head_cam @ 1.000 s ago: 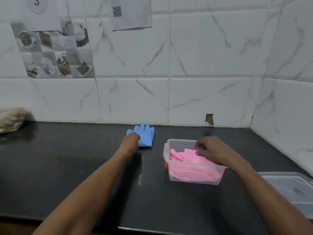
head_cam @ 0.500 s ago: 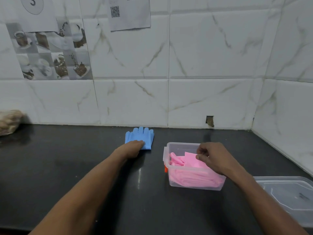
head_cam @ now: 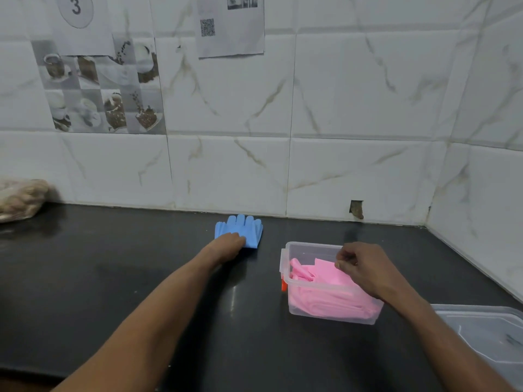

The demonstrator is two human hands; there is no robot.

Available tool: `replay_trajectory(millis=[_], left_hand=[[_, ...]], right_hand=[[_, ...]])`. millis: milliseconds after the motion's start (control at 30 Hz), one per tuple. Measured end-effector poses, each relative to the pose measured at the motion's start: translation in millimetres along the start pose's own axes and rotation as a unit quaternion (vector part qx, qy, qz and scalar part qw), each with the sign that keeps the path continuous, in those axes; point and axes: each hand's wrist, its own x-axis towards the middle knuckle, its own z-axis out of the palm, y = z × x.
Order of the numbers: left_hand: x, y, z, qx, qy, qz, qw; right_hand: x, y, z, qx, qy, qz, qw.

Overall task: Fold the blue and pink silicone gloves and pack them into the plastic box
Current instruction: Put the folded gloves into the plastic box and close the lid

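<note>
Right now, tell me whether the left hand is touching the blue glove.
Touching. The head view shows the left hand lying on the blue glove's near edge, covering part of it with no gap.

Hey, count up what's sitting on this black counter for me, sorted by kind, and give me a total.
Folded blue silicone glove bundle: 1
Folded pink silicone glove bundle: 1, inside the box
Clear plastic box: 1
Clear plastic lid: 1
Plastic bag of brownish contents: 1
Total: 5
How many gloves each bundle holds cannot be told.
</note>
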Motion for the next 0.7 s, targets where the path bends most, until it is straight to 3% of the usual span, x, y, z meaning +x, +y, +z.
replay_trajectory(millis=[100, 200, 267, 300, 367, 500, 600, 700], left_hand=[[-5, 7, -9, -0.01, 0.055, -0.029, 0.998], [-6, 3, -24, -0.039, 0.014, -0.022, 0.999], [-10, -5, -34, -0.064, -0.022, -0.023, 0.997], [-14, -9, -38, -0.06, -0.036, -0.024, 0.997], [-20, -15, -45, -0.073, -0.064, -0.025, 0.995], [-40, -14, -66, -0.113, -0.133, 0.008, 0.985], [-54, -4, -76, -0.178, -0.192, 0.046, 0.964], [-64, -4, -74, -0.296, -0.294, 0.072, 0.906]], right_hand=[[-4, -5, -4, -0.003, 0.052, -0.021, 0.998], [-14, -29, -16, 0.078, 0.111, -0.039, 0.99], [-19, -62, -21, 0.202, 0.086, -0.033, 0.975], [-21, -83, -19, 0.3, 0.044, -0.021, 0.953], [-23, -124, -3, 0.49, -0.062, 0.037, 0.869], [-18, -183, 56, 0.629, -0.21, 0.222, 0.715], [-12, -198, 95, 0.705, -0.183, 0.317, 0.608], [-8, -198, 115, 0.739, -0.116, 0.36, 0.557]])
